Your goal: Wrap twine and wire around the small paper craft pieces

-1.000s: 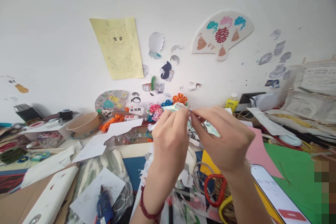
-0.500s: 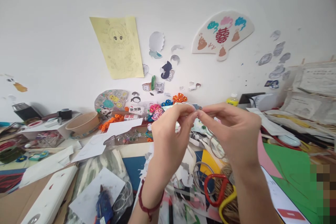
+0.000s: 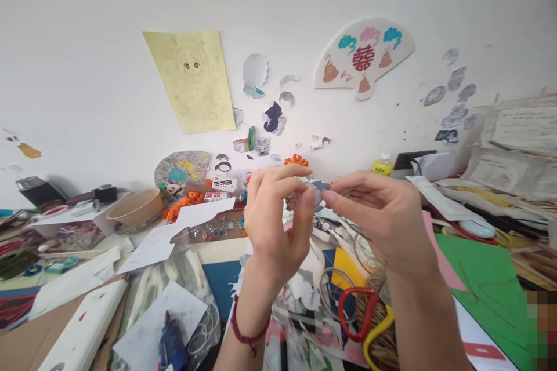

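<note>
Raised above the cluttered table, my left hand (image 3: pixel 276 226) pinches a small paper cutout (image 3: pixel 319 185) between thumb and fingers. Blue-grey and brownish printed parts of it show, while my fingers hide the rest. My right hand (image 3: pixel 391 217) is closed too, thumb and index fingertip gripping the cutout's right edge. Below the hands lie scraps of cut paper (image 3: pixel 304 290) and red-and-yellow-handled scissors (image 3: pixel 359 313) on a coil of brown twine (image 3: pixel 385 342).
A blue glue gun (image 3: pixel 172 345) rests on white paper at the front left. Green paper (image 3: pixel 483 272) lies on the right. Farther back stand a round tan bowl (image 3: pixel 137 208) and a yellow-labelled bottle (image 3: pixel 383 165). A fan-shaped board (image 3: pixel 364 58) hangs on the wall.
My left hand has turned and its fingers have spread somewhat, so more of the cutout shows. The right hand still pinches its edge. The camera view has shifted slightly.
</note>
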Available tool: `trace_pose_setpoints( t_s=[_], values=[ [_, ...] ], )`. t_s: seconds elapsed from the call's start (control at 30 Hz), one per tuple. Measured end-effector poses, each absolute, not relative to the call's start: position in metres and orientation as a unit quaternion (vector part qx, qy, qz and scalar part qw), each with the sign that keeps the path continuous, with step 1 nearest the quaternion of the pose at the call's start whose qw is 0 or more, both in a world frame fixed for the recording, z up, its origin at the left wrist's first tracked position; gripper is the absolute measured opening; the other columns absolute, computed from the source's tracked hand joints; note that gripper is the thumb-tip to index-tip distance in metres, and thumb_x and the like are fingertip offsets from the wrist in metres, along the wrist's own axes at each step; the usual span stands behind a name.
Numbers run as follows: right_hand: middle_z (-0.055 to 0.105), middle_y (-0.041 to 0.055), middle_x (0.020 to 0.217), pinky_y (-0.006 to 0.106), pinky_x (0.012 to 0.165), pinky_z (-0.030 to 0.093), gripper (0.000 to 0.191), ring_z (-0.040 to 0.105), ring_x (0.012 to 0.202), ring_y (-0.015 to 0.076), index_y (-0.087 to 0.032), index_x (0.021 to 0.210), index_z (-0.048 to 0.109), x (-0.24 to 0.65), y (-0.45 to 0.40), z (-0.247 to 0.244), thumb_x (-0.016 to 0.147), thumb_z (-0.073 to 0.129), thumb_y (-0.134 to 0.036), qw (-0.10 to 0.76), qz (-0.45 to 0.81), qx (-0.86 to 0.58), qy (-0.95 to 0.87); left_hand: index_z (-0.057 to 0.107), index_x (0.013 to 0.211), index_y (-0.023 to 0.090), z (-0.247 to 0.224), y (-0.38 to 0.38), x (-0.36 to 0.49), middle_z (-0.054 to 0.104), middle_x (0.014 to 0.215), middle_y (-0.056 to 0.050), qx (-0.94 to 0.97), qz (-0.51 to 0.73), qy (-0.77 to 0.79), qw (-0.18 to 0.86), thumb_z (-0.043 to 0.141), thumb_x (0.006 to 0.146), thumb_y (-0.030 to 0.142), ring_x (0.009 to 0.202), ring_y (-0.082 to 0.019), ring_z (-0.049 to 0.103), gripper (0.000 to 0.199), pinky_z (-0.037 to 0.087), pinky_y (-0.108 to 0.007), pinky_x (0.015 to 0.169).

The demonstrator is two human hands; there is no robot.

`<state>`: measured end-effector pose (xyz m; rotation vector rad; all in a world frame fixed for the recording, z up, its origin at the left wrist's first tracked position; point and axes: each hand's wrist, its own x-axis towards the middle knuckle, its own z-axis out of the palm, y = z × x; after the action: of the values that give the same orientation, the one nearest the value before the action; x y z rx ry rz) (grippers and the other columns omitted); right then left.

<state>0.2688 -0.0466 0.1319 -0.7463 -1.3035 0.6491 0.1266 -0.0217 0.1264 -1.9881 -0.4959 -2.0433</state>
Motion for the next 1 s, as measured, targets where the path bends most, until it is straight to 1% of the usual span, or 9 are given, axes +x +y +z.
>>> trace_pose_setpoints(
  t_s=[0.13, 0.27, 0.43, 0.6, 0.73, 1.0],
  values=[
    [0.073, -0.0011, 0.068, 0.017, 0.059, 0.056, 0.009, 0.067, 0.063, 0.01, -0.023, 0.073, 0.076, 0.2712, -0.0461, 0.1335, 0.071, 0.084, -0.02, 0.67, 0.368, -0.309, -0.566, 0.053, 0.101, 0.018, 0.12, -0.0194, 0.1286, 0.068, 0.096, -0.006, -0.711, -0.688, -0.141, 0.041, 0.054, 0.093, 0.009, 0.089, -0.015, 0.067, 0.012, 0.053, -0.028, 0.072],
    [0.073, -0.0017, 0.068, 0.014, 0.06, 0.056, 0.01, 0.067, 0.064, 0.0084, -0.023, 0.074, 0.077, 0.2714, -0.0447, 0.1338, 0.07, 0.085, -0.019, 0.662, 0.405, -0.287, -0.562, 0.05, 0.101, 0.019, 0.1178, -0.0177, 0.1329, 0.064, 0.094, -0.005, -0.713, -0.69, -0.124, 0.01, 0.05, 0.096, 0.01, 0.089, -0.014, 0.064, 0.01, 0.052, -0.026, 0.071],
    [0.073, -0.0021, 0.068, 0.013, 0.061, 0.056, 0.01, 0.067, 0.063, 0.0072, -0.023, 0.075, 0.077, 0.2732, -0.0432, 0.1328, 0.071, 0.085, -0.019, 0.656, 0.425, -0.279, -0.558, 0.049, 0.101, 0.019, 0.1183, -0.0169, 0.1341, 0.062, 0.096, -0.006, -0.72, -0.685, -0.112, 0.014, 0.05, 0.095, 0.009, 0.089, -0.014, 0.06, 0.011, 0.052, -0.028, 0.075],
    [0.073, -0.0021, 0.068, 0.013, 0.06, 0.055, 0.013, 0.067, 0.063, 0.0073, -0.022, 0.073, 0.077, 0.2748, -0.0442, 0.1329, 0.068, 0.087, -0.017, 0.654, 0.442, -0.279, -0.547, 0.05, 0.101, 0.018, 0.118, -0.0155, 0.1343, 0.063, 0.095, -0.006, -0.724, -0.679, -0.114, 0.045, 0.052, 0.094, 0.009, 0.083, -0.013, 0.058, 0.012, 0.052, -0.027, 0.072],
    [0.073, -0.0028, 0.068, 0.013, 0.06, 0.055, 0.017, 0.067, 0.063, 0.0072, -0.023, 0.074, 0.077, 0.2753, -0.0444, 0.1327, 0.065, 0.087, -0.013, 0.65, 0.441, -0.281, -0.551, 0.05, 0.101, 0.017, 0.1175, -0.0142, 0.1353, 0.063, 0.093, -0.006, -0.719, -0.685, -0.108, 0.055, 0.053, 0.093, 0.007, 0.08, -0.012, 0.056, 0.013, 0.052, -0.027, 0.071],
    [0.074, -0.0035, 0.069, 0.012, 0.06, 0.056, 0.02, 0.067, 0.064, 0.0077, -0.024, 0.075, 0.077, 0.276, -0.0447, 0.132, 0.065, 0.087, -0.01, 0.65, 0.423, -0.286, -0.563, 0.051, 0.101, 0.016, 0.1187, -0.0159, 0.1348, 0.064, 0.093, -0.006, -0.719, -0.677, -0.119, 0.106, 0.053, 0.092, 0.005, 0.079, -0.013, 0.057, 0.015, 0.051, -0.025, 0.067]
  ],
)
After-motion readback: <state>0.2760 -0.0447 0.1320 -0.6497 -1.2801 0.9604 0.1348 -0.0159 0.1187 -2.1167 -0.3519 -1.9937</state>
